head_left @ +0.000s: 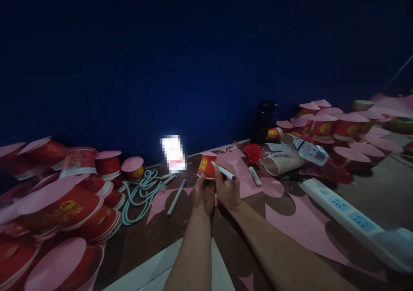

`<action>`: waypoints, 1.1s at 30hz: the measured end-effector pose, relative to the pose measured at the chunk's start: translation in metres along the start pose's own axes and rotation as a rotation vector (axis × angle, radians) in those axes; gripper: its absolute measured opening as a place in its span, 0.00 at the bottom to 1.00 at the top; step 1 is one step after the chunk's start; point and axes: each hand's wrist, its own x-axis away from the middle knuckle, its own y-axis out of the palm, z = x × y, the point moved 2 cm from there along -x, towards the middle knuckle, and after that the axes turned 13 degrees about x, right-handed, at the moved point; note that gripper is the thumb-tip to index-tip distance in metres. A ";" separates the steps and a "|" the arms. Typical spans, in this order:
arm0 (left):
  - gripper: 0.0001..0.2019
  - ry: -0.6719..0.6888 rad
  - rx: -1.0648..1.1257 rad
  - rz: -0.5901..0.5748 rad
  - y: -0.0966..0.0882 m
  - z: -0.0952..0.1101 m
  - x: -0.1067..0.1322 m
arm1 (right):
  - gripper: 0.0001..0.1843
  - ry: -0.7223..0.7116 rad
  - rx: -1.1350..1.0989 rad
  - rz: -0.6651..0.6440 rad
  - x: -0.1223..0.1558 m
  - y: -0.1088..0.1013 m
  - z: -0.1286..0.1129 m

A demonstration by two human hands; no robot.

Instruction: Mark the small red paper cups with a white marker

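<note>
My left hand (202, 195) is closed around a small red paper cup (206, 166) with gold print, held mouth-down on a pink paper sheet (240, 170) on the brown table. My right hand (227, 188) grips a white pen (225, 171), its tip resting at the cup's rim. Both forearms reach in from the bottom edge.
Piles of red cups capped with pink paper discs lie at the left (61, 205) and the far right (325, 125). A coiled light cable (142, 192), a second white pen (176, 197), a sleeve of stacked paper cups (284, 162), a white power strip (351, 220), a black bottle (263, 121) and pink offcuts (306, 226) surround my hands.
</note>
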 end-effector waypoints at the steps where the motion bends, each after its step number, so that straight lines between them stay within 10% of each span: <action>1: 0.07 -0.002 0.000 -0.005 0.000 0.000 0.000 | 0.11 0.000 -0.003 0.000 0.000 0.000 0.000; 33: 0.06 -0.022 0.029 0.000 -0.001 0.002 -0.002 | 0.09 -0.022 0.011 -0.002 0.006 0.002 0.000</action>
